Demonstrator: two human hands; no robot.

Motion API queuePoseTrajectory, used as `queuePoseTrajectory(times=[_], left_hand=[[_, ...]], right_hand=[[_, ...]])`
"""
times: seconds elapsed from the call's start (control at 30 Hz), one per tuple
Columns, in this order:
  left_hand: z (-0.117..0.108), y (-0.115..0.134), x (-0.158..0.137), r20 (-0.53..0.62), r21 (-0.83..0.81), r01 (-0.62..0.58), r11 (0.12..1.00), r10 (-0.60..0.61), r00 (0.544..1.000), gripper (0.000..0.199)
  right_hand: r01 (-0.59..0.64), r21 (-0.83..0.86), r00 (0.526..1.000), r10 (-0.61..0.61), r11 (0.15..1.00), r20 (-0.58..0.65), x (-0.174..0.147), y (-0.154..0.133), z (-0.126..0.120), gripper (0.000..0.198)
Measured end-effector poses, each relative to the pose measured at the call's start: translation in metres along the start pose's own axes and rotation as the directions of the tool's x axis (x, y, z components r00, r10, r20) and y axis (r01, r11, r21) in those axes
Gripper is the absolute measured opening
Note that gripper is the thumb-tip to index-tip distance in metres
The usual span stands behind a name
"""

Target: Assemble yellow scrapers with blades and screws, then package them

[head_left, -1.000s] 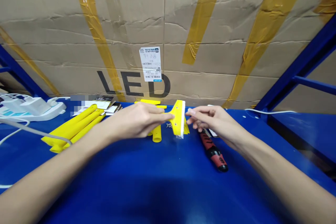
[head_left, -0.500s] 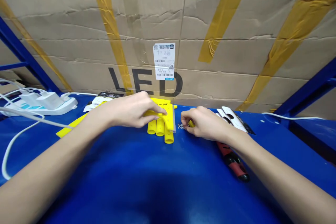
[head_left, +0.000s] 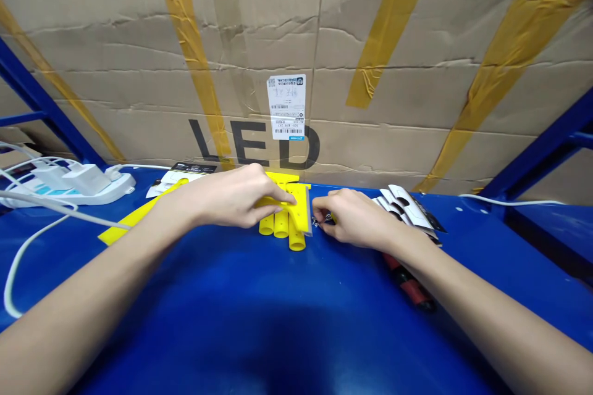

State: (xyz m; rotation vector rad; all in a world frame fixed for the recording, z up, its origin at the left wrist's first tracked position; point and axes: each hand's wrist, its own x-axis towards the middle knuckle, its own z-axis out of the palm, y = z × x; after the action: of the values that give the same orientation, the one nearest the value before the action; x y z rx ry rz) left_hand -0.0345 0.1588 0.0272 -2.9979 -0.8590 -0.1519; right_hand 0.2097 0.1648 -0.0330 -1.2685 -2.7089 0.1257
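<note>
My left hand (head_left: 245, 197) is closed on a yellow plastic squeegee (head_left: 302, 210) with a clear strip along its right edge. It lies over several yellow tubular handles (head_left: 297, 239) whose open ends face me. Just right of it, my right hand (head_left: 349, 216) is low at the table with thumb and forefinger pinched together. Small silvery screws (head_left: 315, 222) lie by these fingertips, partly covered. A bit of yellow shows inside the curled right fingers; what they grip is hidden.
A red and black tool (head_left: 412, 290) lies under my right forearm, near white and black cards (head_left: 410, 210). At left are a long yellow piece (head_left: 115, 234), another card (head_left: 185, 173) and a power strip (head_left: 111, 190) with cables. A big cardboard box (head_left: 393, 142) stands behind.
My right hand has shifted slightly left toward the squeegee, among the screws. The left hand keeps its hold on the squeegee. The view has moved a little.
</note>
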Motion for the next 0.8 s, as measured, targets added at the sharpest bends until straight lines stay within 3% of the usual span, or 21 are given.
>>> queuePoseTrajectory(times=[0.4,0.67,0.8], left_hand=[[0.003,0.002,0.002,0.018,0.0,-0.024,1.0,0.024,1.0,0.031],[0.003,0.006,0.004,0.051,0.011,-0.021,1.0,0.021,0.998,0.032],[0.003,0.008,0.005,0.065,0.008,-0.02,1.0,0.019,0.998,0.032]], right_hand=[[-0.012,0.021,1.0,0.011,1.0,0.029,-0.001,0.001,-0.003,0.01],[0.128,0.067,0.992,-0.129,0.989,0.003,-0.006,0.01,-0.002,0.016],[0.138,0.141,0.989,-0.145,0.98,0.035,-0.011,0.014,-0.005,0.017]])
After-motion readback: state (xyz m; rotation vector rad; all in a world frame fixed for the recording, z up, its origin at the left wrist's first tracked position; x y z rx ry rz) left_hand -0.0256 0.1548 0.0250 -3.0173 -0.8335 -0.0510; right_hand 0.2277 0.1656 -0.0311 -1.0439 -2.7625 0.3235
